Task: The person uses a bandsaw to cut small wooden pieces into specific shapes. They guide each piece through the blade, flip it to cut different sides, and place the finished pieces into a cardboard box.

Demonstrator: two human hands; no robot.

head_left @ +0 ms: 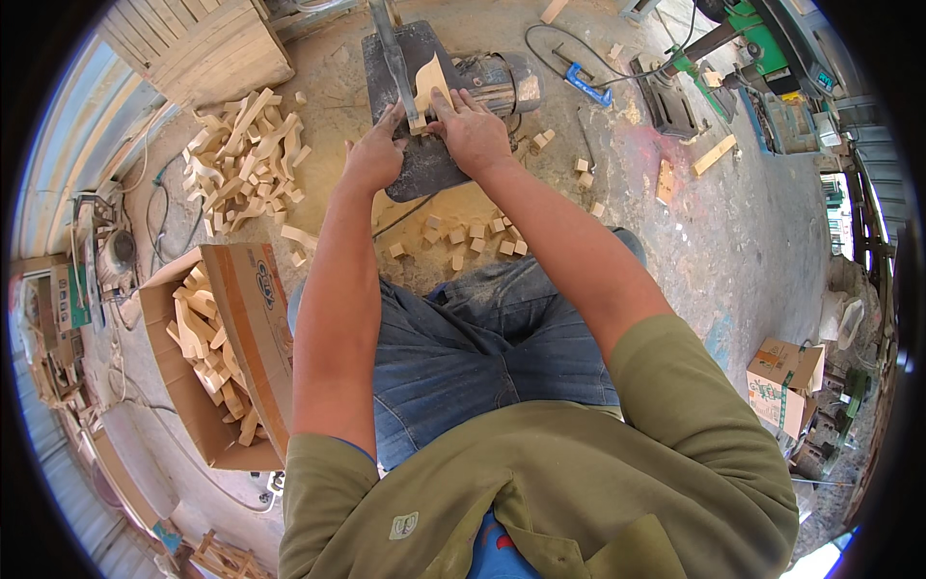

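A curved pale wooden piece (pixel 433 83) lies on the dark metal table (pixel 446 176) of a low machine, beside its upright metal bar (pixel 391 56). My right hand (pixel 470 133) grips the piece from the right, fingers pressed along it. My left hand (pixel 376 154) is closed at its near left end, close to the bar; the fingers partly hide the contact. A motor (pixel 502 83) sits against the table's right side. Small offcut blocks (pixel 476 232) lie on the sawdust below the table.
At the left, a heap of curved wooden pieces (pixel 241 159) lies on the floor. Near my left arm stands an open cardboard box (pixel 265 328) with more pieces. A blue clamp (pixel 586 83) and a green drill press (pixel 738 34) are at the far right. Another carton (pixel 776 386) stands at right.
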